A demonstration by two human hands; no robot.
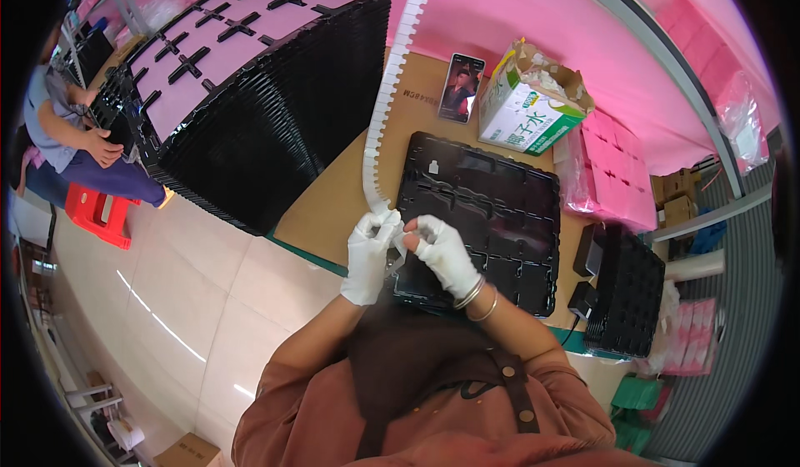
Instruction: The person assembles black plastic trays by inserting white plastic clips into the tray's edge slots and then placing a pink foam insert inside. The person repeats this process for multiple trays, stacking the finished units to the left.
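Note:
Both my hands wear white gloves that leave some fingertips bare, and they meet over the near left edge of a black plastic tray (517, 217). My left hand (367, 259) pinches the near end of a long white strip with a notched edge (382, 109), which runs up and away past the tray. Close beside it, my right hand (446, 259) has its thumb and fingertips curled together at the strip's end. What they grip is too small to make out. A small translucent piece (398, 260) hangs between the hands. One little white piece (433, 167) lies in the tray's far left compartment.
A tall stack of black trays (275, 109) stands to the left. Beyond the tray are a phone (461, 88) and an open carton (529, 104). Pink packs (612, 171) and more black trays (629, 292) stand right. A co-worker (71, 125) sits far left near a red stool (100, 215).

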